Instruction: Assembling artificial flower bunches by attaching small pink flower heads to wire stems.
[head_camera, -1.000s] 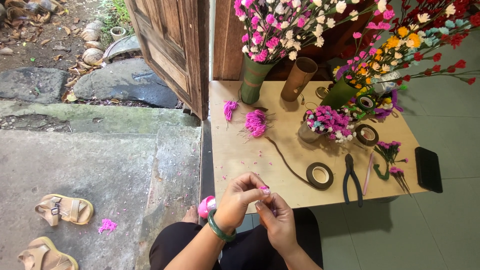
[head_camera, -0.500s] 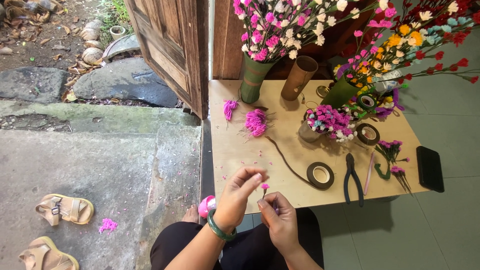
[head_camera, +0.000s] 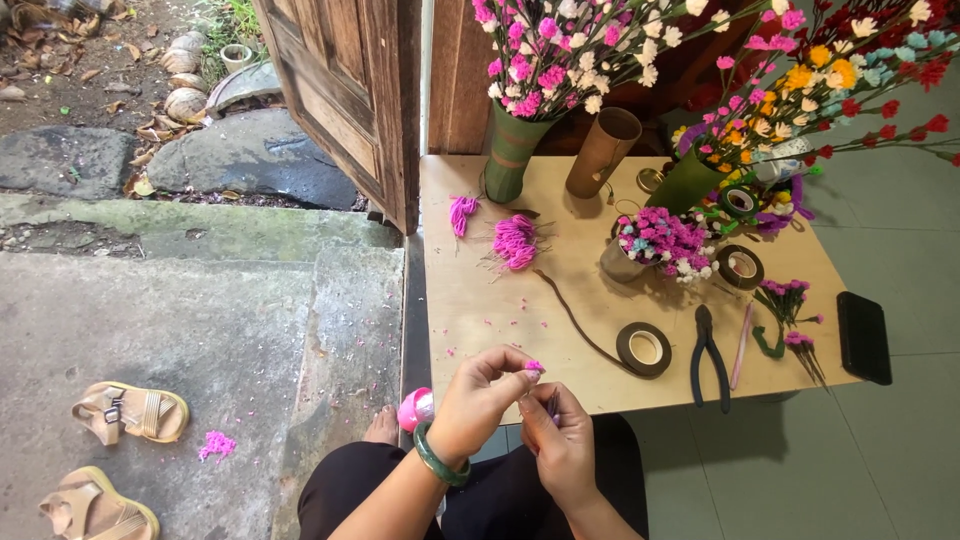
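Low wooden bench (head_camera: 470, 300) fills the middle of the head view, its near edge just above the person's lap. On it, back to front: green vase of pink and white paper flowers (head_camera: 512, 150), cardboard tube (head_camera: 603, 152), small pot of pink blooms (head_camera: 655, 245), loose bundle of pink stamens (head_camera: 515, 240), roll of brown floral tape (head_camera: 643, 349) with its tail trailing left, black pliers (head_camera: 706, 350), black phone (head_camera: 864, 337) at the right edge.

Left hand (head_camera: 478, 400), green bangle on the wrist, has its grip pinched at thumb and forefinger on a tiny pink flower piece (head_camera: 534, 367); the piece sticks out just past the fingertips, over the bench's near edge. Right hand (head_camera: 560, 440) sits just beside and below, touching the left, fingers curled in a clenched grip around something thin; can't tell what it is, mostly covered by the fingers.

Pink round object (head_camera: 415, 408) half hidden behind the left wrist. Flower tops cut off by the upper edge. Sandals (head_camera: 130, 412) on the concrete step at left.
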